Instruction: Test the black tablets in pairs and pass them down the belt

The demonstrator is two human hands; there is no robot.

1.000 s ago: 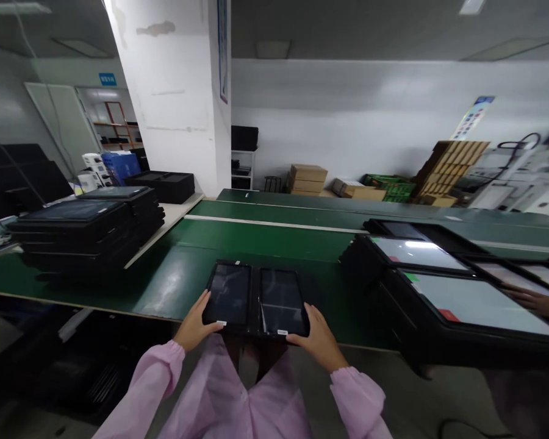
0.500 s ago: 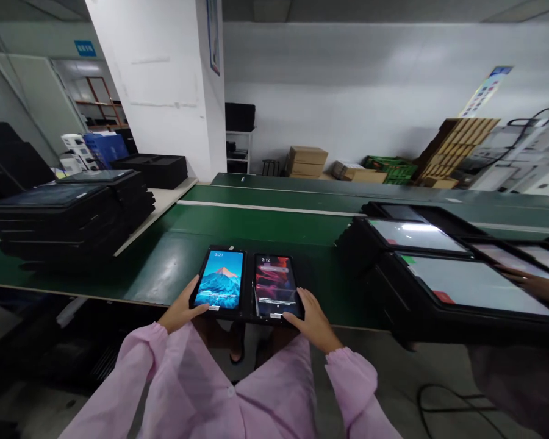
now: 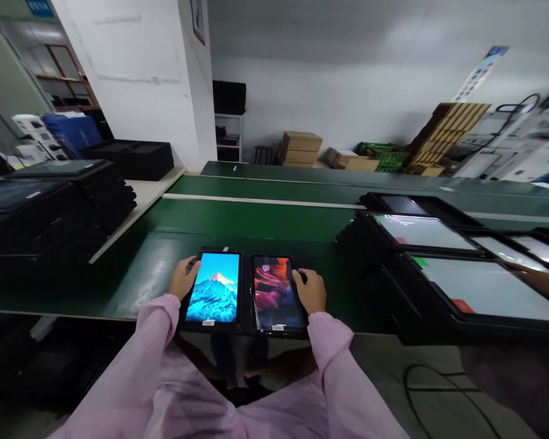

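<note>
Two tablets lie side by side in a black tray (image 3: pixel 246 299) at the near edge of the green bench. The left tablet (image 3: pixel 213 289) is lit with a blue mountain picture, the right tablet (image 3: pixel 277 292) with a dimmer red and dark picture. My left hand (image 3: pixel 183 278) is curled round the tray's left side, thumb and finger at the left tablet's edge. On the opposite side, my right hand (image 3: pixel 312 290) grips the tray's right side, its fingertips by the right tablet's upper edge. The undersides of both hands are hidden.
Black trays with pale-screened tablets (image 3: pixel 494 286) are stacked at the right, where another person's hand (image 3: pixel 540 281) reaches in. More stacked black trays (image 3: pixel 41 225) stand at the left. A white strip (image 3: pixel 256 200) crosses the green bench (image 3: pixel 274 218). Cardboard boxes (image 3: pixel 301 148) sit beyond.
Both my hands have moved up along the tray's sides, thumbs off the tablets' lower corners. The clocks and text have gone from both screens. My view has shifted slightly.
</note>
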